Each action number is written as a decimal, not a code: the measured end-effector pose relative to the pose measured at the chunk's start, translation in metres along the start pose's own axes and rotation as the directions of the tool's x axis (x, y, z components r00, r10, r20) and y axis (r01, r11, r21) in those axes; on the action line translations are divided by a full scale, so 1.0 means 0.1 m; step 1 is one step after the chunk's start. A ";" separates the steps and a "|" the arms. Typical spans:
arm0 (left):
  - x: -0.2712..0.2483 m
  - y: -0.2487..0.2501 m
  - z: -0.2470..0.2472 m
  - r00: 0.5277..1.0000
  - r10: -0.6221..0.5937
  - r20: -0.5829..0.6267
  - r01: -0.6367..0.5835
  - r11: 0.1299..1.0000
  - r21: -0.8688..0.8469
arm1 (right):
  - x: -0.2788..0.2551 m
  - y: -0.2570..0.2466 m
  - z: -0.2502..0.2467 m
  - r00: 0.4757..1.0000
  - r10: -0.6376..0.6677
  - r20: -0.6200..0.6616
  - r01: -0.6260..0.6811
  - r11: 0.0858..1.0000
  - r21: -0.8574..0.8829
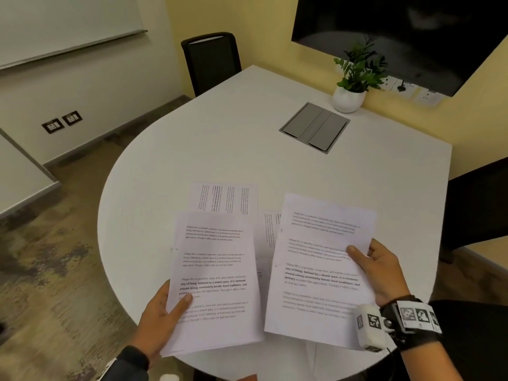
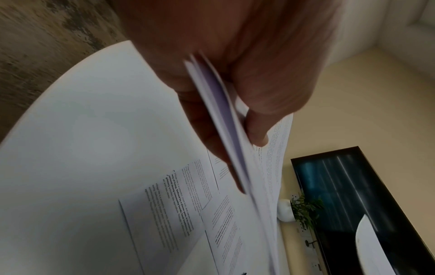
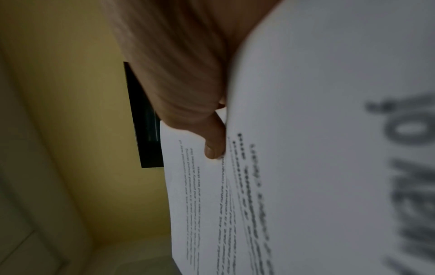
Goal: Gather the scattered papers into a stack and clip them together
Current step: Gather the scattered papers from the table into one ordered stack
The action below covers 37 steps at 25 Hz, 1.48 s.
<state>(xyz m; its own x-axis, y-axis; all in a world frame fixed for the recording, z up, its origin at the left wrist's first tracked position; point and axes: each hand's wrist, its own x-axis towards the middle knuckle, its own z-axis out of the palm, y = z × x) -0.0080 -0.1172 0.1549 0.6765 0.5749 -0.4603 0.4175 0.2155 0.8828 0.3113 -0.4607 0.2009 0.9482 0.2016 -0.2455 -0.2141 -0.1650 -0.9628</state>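
My left hand (image 1: 162, 314) pinches a small bundle of printed sheets (image 1: 217, 281) at its left edge, thumb on top, lifted above the white table (image 1: 220, 149). The left wrist view shows the bundle's edge (image 2: 226, 119) between my thumb and fingers. My right hand (image 1: 376, 268) grips another printed sheet (image 1: 319, 270) at its right edge, thumb on top; the right wrist view shows that sheet (image 3: 306, 167) close up. Two more sheets lie flat on the table behind them, one (image 1: 228, 199) turned sideways, another (image 1: 270, 229) partly hidden between the held papers. No clip is visible.
A potted plant (image 1: 351, 83) and a grey cable hatch (image 1: 314, 127) are at the table's far right. A black chair (image 1: 211, 61) stands at the far edge, a dark screen (image 1: 412, 37) hangs on the yellow wall. The table's rounded edge drops to the floor at left.
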 end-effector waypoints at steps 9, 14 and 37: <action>-0.05 0.21 0.27 0.988 -0.008 0.157 -0.004 0.997 0.072 | -0.26 0.11 1.13 0.971 0.059 0.230 -0.083 0.992 0.098; -0.12 0.27 0.29 0.968 0.000 0.250 -0.024 0.995 0.092 | -0.33 0.20 1.34 0.981 0.018 0.195 -0.015 1.000 -0.013; -0.17 0.42 0.40 0.929 -0.138 0.343 0.107 0.988 0.108 | -0.47 0.46 1.28 0.933 0.253 0.255 -0.300 0.939 0.167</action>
<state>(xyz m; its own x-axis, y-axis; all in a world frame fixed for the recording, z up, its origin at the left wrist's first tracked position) 0.0225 -0.1495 0.1960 0.7788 0.2340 -0.5820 0.5508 0.1888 0.8130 0.2266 -0.3538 0.1537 0.7709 0.3928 -0.5014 -0.5250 -0.0540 -0.8494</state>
